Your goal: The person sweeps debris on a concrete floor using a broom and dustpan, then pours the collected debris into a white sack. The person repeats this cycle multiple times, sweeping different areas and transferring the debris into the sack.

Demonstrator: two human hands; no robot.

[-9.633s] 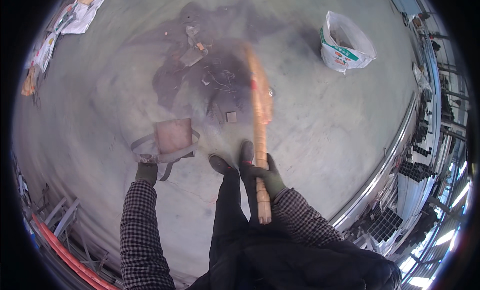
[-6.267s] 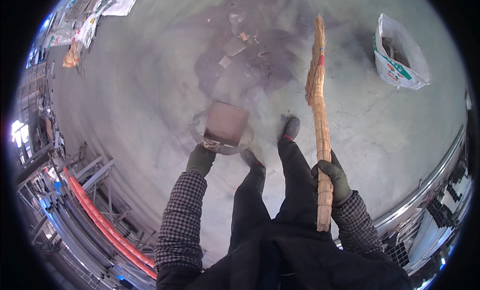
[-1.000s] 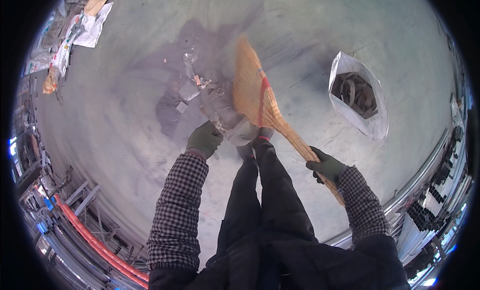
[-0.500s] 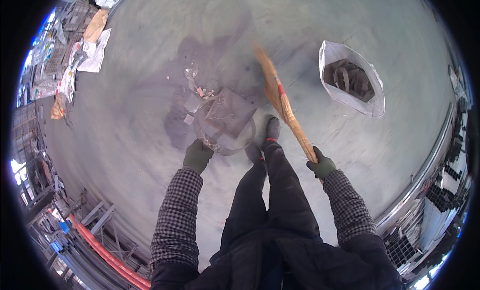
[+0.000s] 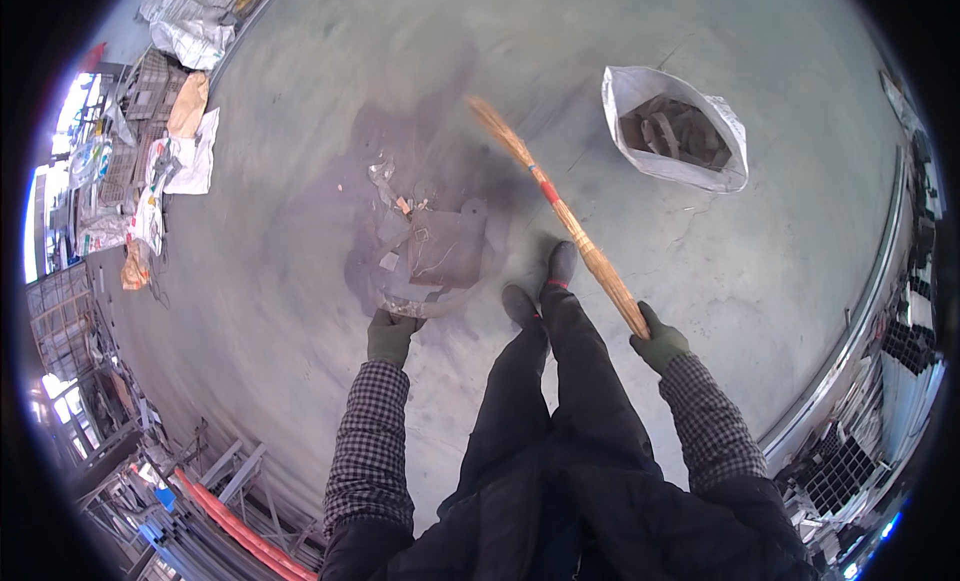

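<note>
My right hand (image 5: 660,343), in a green glove, is wrapped round the handle end of a straw broom (image 5: 590,246) with a red band. The broom slants up and to the left, its bristle tip over the floor near the dark stain. My left hand (image 5: 391,337), gloved too, is closed on the near edge of a grey pan-like thing with a curved rim (image 5: 450,303). A brown-grey square piece (image 5: 447,249) lies there, with scraps (image 5: 385,176) and small pale bits beyond it. Exactly how the pan is shaped is hard to make out.
A white woven sack (image 5: 678,169) stands open at the right with grey strips inside. Sacks and crates (image 5: 170,121) line the left wall. Red pipes (image 5: 235,526) and metal frames are at lower left; stacked metal profiles (image 5: 845,471) at lower right. A dark stain (image 5: 370,131) marks the floor.
The broom's bristle tip has swung left and now looks narrower. The square piece has turned and sits lower. My left hand keeps its grip on the pan-like thing; the view has shifted slightly.
</note>
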